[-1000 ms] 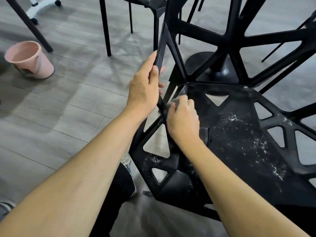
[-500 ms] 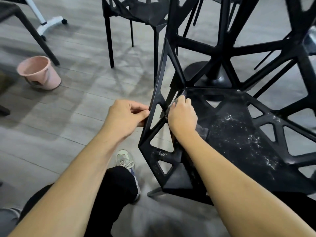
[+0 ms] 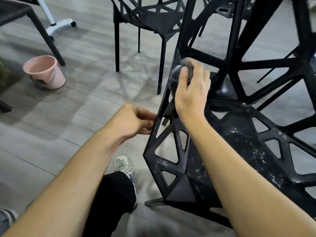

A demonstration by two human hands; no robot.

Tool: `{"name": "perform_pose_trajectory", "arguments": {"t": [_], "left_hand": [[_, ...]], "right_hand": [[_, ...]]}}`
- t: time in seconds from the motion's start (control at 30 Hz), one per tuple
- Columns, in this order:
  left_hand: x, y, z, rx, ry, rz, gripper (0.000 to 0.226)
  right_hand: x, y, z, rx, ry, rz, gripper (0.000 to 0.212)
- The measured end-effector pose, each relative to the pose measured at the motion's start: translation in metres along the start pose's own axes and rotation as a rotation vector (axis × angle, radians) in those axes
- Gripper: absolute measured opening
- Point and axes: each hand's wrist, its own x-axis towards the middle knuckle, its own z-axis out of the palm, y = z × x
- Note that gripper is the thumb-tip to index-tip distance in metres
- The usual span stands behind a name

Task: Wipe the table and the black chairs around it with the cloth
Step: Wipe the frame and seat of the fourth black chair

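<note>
Grey crumpled cloth [image 3: 183, 69], half hidden by gripping right hand [image 3: 191, 93], is pressing black lattice chair [image 3: 239, 134]; left hand [image 3: 130, 121] is pinching its edge.

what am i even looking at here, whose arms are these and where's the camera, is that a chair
No machine here: a person wears a camera on the head, looking down at their own arms. The right hand grips a grey cloth and presses it on the side frame of a black chair, whose seat shows white specks. The left hand, fingers curled, holds the frame's outer edge. On the floor stand a pink bucket and another black chair. Below, the person's shoe shows.
</note>
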Motion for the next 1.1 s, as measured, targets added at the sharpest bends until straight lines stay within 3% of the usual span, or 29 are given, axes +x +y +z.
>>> {"name": "perform_pose_trajectory", "arguments": {"t": [0.1, 0.17, 0.3, 0.37, 0.57, 0.87, 1.0, 1.1], "left_hand": [[-0.001, 0.004, -0.003, -0.047, -0.029, -0.078, 0.036], [0.000, 0.010, -0.004, -0.106, -0.008, -0.144, 0.035], [0.017, 0.024, -0.018, -0.119, 0.384, -0.076, 0.033], [0.023, 0.030, -0.027, -0.138, 0.461, 0.012, 0.030], [0.018, 0.025, -0.018, -0.071, 0.306, 0.045, 0.032], [0.007, 0.012, -0.022, -0.046, 0.328, 0.028, 0.035], [0.016, 0.014, -0.017, -0.028, 0.285, 0.042, 0.031], [0.026, 0.014, -0.017, 0.019, 0.307, 0.066, 0.028]], "right_hand": [[0.018, -0.006, 0.035, -0.329, -0.219, -0.108, 0.042], [0.017, -0.002, 0.043, -0.431, -0.261, -0.112, 0.043], [-0.010, -0.006, 0.036, -0.513, -0.267, -0.090, 0.038], [-0.046, -0.010, 0.032, -0.562, -0.283, -0.099, 0.037], [-0.138, -0.018, 0.013, -0.609, -0.336, -0.122, 0.029], [-0.011, -0.007, 0.043, -0.509, -0.368, -0.063, 0.037], [-0.025, 0.004, 0.050, -0.505, -0.359, -0.059, 0.039], [-0.074, 0.003, 0.051, -0.622, -0.268, -0.144, 0.029]]}}
